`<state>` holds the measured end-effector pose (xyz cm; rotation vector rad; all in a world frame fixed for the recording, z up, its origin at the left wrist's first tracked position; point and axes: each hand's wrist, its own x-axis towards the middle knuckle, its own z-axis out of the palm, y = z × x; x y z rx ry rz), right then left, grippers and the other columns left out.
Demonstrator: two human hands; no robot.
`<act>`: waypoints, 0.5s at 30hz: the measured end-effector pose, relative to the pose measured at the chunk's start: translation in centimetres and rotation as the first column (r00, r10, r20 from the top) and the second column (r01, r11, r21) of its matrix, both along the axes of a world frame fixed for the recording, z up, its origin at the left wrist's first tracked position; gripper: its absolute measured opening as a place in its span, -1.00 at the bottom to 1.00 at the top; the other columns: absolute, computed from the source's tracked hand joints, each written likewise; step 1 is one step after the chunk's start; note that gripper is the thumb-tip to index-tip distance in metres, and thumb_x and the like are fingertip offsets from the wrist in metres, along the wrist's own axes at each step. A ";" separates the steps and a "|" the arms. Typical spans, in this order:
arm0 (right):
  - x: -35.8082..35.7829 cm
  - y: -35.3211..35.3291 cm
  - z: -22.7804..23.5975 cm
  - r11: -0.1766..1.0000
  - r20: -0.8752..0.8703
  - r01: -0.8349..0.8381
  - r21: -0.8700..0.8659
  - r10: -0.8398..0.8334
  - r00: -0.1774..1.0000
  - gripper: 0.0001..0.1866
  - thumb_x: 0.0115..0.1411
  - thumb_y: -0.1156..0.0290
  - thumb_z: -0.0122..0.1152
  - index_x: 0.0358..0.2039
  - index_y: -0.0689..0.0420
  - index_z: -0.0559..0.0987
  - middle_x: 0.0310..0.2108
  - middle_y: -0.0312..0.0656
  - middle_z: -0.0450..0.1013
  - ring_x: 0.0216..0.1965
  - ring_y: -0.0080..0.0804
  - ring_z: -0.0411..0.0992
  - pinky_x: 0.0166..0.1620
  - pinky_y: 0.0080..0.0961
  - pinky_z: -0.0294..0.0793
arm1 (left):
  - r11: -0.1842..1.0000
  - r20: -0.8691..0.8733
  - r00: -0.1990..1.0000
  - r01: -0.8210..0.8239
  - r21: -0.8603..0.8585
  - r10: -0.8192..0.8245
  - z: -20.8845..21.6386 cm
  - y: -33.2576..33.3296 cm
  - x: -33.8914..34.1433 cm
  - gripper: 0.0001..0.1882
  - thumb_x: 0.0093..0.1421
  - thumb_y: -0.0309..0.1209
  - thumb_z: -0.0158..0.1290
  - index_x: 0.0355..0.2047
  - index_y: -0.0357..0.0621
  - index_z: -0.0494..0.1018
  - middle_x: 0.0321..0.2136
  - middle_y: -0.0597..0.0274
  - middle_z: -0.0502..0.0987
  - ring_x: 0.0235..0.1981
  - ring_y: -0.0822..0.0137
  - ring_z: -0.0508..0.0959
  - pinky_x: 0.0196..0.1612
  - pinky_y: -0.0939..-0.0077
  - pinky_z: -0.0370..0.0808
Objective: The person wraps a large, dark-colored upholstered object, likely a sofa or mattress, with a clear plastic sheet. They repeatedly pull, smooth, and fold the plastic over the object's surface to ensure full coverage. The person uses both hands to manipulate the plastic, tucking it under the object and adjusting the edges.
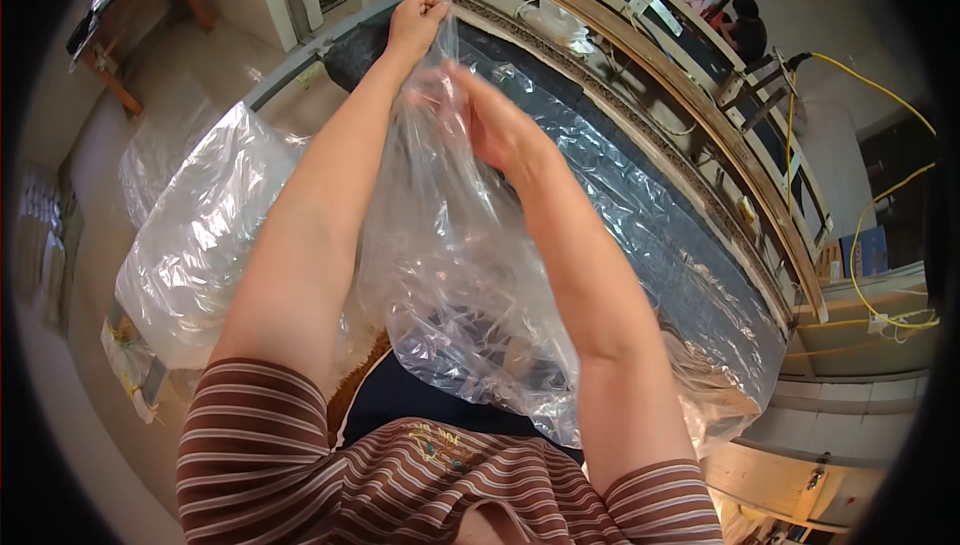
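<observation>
My left hand [416,25] is stretched far forward, its fingers closed on the gathered upper end of a clear plastic sheet [440,245]. From there the sheet hangs in long folds between my forearms, down to my lap. A little nearer and to the right, my right hand [492,125] is beside the gathered plastic. Its fingers are blurred and partly covered by the film, so their grip cannot be made out. More clear film [610,170] lies shiny and wrinkled over a dark surface to the right.
A heap of clear plastic [215,235] sits left of my arm. A long machine frame with wooden rails [660,55] curves along the far right. A yellow cable [855,245] hangs there. Another person [745,30] is at the far right, and an orange-legged table [115,80] stands far left.
</observation>
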<state>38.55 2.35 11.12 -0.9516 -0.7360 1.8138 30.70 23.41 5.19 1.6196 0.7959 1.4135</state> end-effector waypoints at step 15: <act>18.1 -66.0 13.8 0.369 0.086 0.512 0.776 -0.866 0.493 -0.78 0.14 0.26 0.08 -0.36 0.13 0.55 -0.38 -0.32 0.49 -0.42 -0.54 0.38 -0.33 -0.62 0.35 | 0.977 -0.342 0.920 -0.144 0.156 0.191 -3.0 7.7 -4.2 -0.58 0.21 -0.14 0.02 -0.08 -0.20 0.47 -0.19 0.11 0.56 -0.13 0.22 0.53 -0.04 0.41 0.40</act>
